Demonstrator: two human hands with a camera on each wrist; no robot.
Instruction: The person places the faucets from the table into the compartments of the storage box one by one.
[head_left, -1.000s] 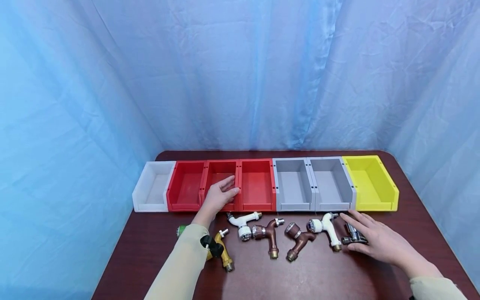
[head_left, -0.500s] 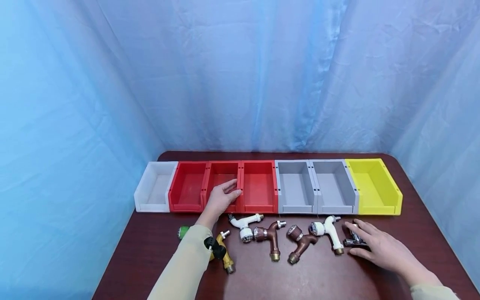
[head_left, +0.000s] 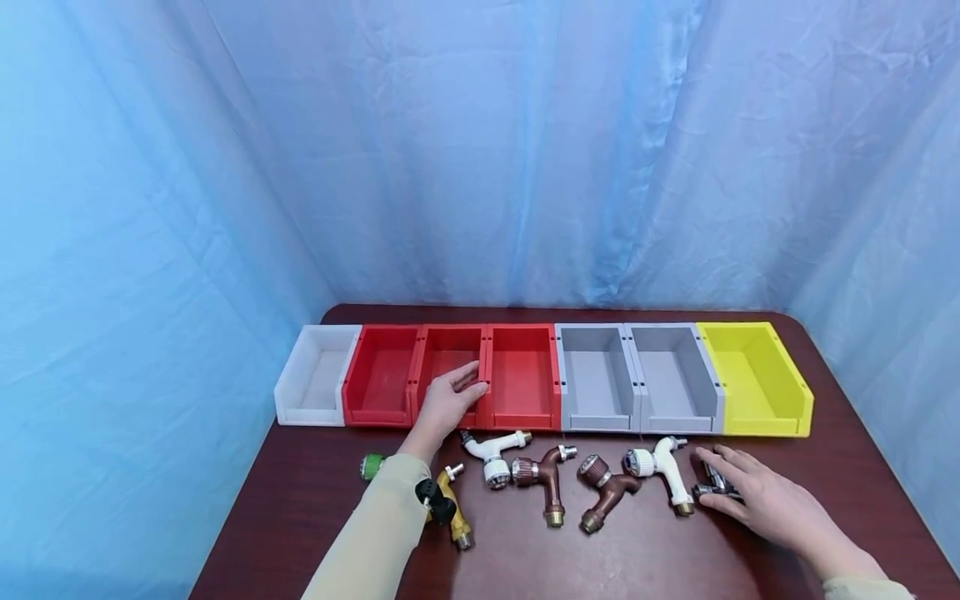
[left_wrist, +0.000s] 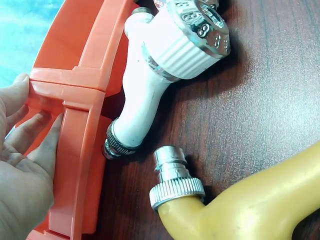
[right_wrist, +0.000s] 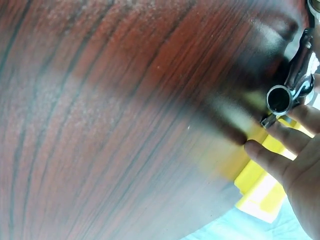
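Apparently rigid, fairly heavy and slippery, the chrome faucet (head_left: 717, 481) lies partly beneath the spread fingers of my right hand (head_left: 780, 504); I'd grip it round the body; my left hand (head_left: 442, 407), fingers parted and empty, is at the middle red bin (head_left: 447, 357).

Head view: light is bright and diffuse with a cool cast; the curtain (head_left: 480, 167) pales toward the left edge, while the dark tabletop (head_left: 600, 567) carries a broad, soft sheen at the bottom and a blurred shadow below the right hand (head_left: 772, 500). Left wrist view: glare whitens the wood grain at right; the white tap (left_wrist: 142, 92) casts a soft-edged shadow, its chrome cap (left_wrist: 202, 25) glinting. Right wrist view: brightness is uneven; the yellow bin (right_wrist: 255, 175) reflects as a blurred patch and burns nearly white below.
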